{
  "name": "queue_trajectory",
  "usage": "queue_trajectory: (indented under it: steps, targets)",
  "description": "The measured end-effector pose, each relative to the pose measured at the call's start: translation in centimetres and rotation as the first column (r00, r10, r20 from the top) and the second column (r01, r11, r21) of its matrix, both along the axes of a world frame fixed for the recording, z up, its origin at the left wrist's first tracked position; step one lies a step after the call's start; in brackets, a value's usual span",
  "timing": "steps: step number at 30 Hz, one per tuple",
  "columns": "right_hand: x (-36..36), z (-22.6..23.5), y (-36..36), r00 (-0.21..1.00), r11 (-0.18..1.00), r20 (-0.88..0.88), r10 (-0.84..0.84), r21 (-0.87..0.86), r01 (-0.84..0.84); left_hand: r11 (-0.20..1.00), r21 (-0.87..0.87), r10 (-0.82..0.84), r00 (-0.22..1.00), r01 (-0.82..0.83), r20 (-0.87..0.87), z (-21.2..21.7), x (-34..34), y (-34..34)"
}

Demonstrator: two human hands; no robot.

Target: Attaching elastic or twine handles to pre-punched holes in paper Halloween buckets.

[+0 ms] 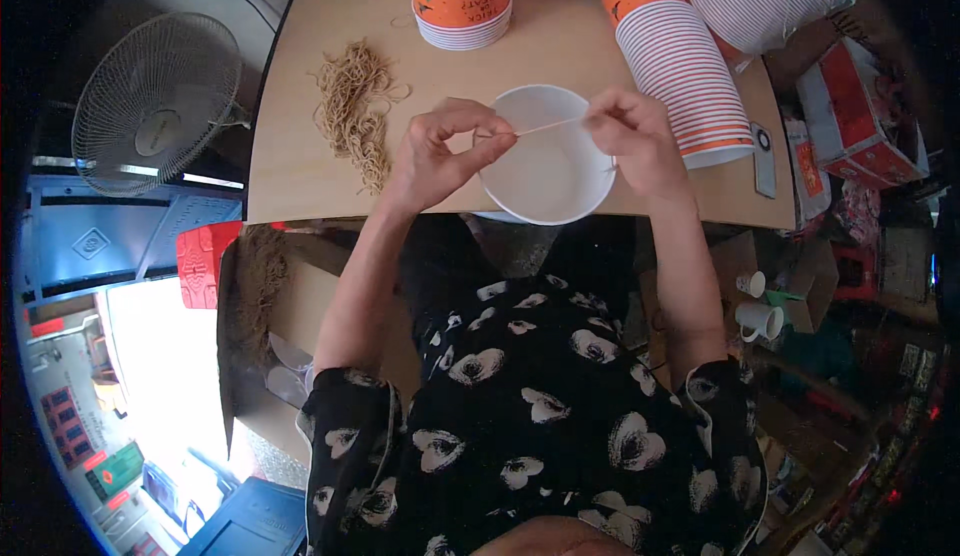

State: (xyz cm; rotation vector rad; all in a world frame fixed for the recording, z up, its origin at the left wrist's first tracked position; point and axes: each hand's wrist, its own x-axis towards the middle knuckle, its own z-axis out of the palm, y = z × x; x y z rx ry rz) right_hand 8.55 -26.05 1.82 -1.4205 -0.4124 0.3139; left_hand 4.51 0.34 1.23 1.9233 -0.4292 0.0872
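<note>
A thin pale cord (548,127) is stretched between my two hands above the mouth of a white paper bucket (555,191). My left hand (445,151) pinches one end between thumb and forefinger, at the bucket's left rim. Over the right rim, my right hand (632,138) is closed on the other end; its fingertips are slightly blurred. The bucket's open mouth faces me at the table's front edge, and a small dark spot shows on its right rim. To the left of my left hand lies a loose heap of tan cords (352,101).
Orange printed buckets stand stacked (462,1) at the back of the table (285,146). A long nested stack (680,66) lies on its side at right, beside a small grey device (764,161). A fan (158,106) stands left. Below is a cardboard box (310,301) with more cords.
</note>
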Motion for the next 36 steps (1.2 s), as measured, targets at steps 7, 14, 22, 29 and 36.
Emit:
queue_trajectory:
  steps: [7, 14, 22, 29, 36]
  targets:
    - [1.8, -3.7, -2.6, 0.958, 0.669, -0.029, 0.285, 0.722, -0.177, 0.981, 0.195, -0.077, 0.954, 0.02, 0.289, -2.3, 0.6, 1.8]
    - [1.4, -4.7, -3.5, 0.929, 0.493, -0.057, 0.365, 0.859, -0.141, 0.924, 0.376, -0.061, 0.943, -0.071, 0.327, -0.8, -0.3, 1.4]
    - [1.7, -4.9, -4.0, 0.931, 0.456, -0.044, 0.362, 0.88, -0.136, 0.836, 0.548, -0.266, 0.895, 0.03, 0.357, -0.4, -1.4, -0.3]
    - [0.9, -4.6, -4.3, 0.91, 0.431, -0.071, 0.408, 0.894, -0.124, 0.864, 0.503, -0.239, 0.862, -0.022, 0.447, -1.3, -2.0, 0.0]
    - [0.9, -4.2, -5.0, 0.905, 0.511, -0.083, 0.417, 0.845, -0.158, 0.743, 0.665, -0.412, 0.727, -0.082, 0.55, -0.8, -2.6, -0.6]
